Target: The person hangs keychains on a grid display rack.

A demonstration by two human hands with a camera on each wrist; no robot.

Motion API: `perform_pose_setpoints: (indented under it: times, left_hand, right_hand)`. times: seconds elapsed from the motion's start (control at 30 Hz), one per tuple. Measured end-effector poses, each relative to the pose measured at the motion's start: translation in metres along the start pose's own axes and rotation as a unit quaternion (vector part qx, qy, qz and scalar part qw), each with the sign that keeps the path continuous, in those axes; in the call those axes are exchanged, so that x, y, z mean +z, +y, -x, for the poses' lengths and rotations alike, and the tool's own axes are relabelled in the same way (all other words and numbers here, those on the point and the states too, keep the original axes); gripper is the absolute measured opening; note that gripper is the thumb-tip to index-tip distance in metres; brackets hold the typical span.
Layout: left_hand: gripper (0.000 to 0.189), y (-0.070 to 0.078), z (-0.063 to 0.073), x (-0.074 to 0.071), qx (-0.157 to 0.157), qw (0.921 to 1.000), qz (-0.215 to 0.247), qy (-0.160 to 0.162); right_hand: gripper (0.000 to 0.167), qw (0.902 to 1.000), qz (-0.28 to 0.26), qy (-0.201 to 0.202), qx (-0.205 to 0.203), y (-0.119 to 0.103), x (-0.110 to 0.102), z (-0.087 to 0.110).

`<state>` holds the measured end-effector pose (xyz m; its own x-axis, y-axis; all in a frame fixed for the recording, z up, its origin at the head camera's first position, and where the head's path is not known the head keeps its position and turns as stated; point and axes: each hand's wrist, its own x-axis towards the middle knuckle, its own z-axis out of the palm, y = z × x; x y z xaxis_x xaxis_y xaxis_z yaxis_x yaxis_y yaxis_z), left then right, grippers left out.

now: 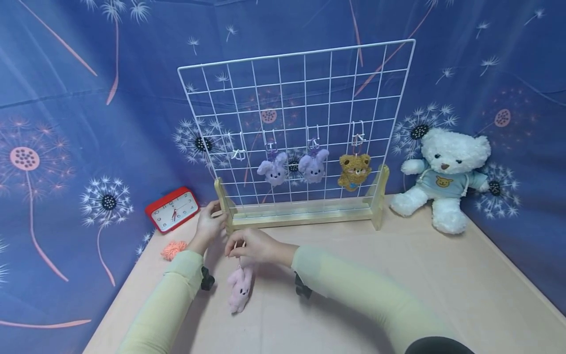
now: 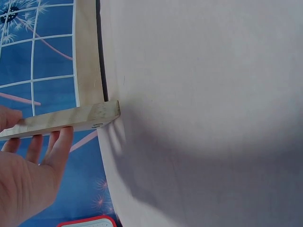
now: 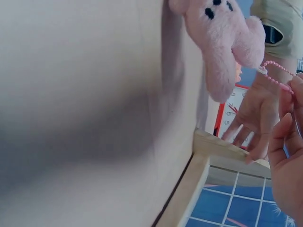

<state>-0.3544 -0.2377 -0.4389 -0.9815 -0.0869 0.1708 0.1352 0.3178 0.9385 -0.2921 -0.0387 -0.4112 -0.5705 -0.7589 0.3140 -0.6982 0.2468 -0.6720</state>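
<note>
My right hand (image 1: 255, 246) pinches the pink bead chain (image 3: 272, 80) of a pink plush bunny keychain (image 1: 240, 291). The bunny hangs below the fingers, ears up, just over the table. At the left end of the wire grid rack, my left hand (image 2: 35, 172) grips the upright wooden foot (image 2: 71, 117), thumb on one side and fingers on the other. Two purple plush bunny keychains (image 1: 272, 169) and a brown plush bear keychain (image 1: 354, 172) hang from hooks on the white wire grid (image 1: 292, 93). The leftmost white hook (image 1: 239, 154) carries no plush.
A red alarm clock (image 1: 173, 210) stands left of the rack, with an orange bundle of yarn (image 1: 174, 250) in front of it. On the right sits a white teddy bear (image 1: 446, 179) in a blue top. A blue dandelion-print cloth (image 1: 106, 152) hangs behind the table (image 1: 424, 265).
</note>
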Motion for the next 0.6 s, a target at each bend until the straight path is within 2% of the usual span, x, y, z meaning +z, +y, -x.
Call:
perform_pose_setpoints:
  times: [0.27,0.6]
  left_hand:
    - [0.051,0.0,0.0,-0.002,-0.002,1.0,0.004,-0.005]
    - [0.051,-0.001,-0.001,-0.001,0.0,0.9997,0.023,-0.002]
  right_hand:
    - [0.006,0.9995,-0.002,0.004,-0.031,-0.005,-0.013,-0.004]
    - [0.007,0.9996,0.003,0.005,-0.026,-0.013,-0.033,-0.011]
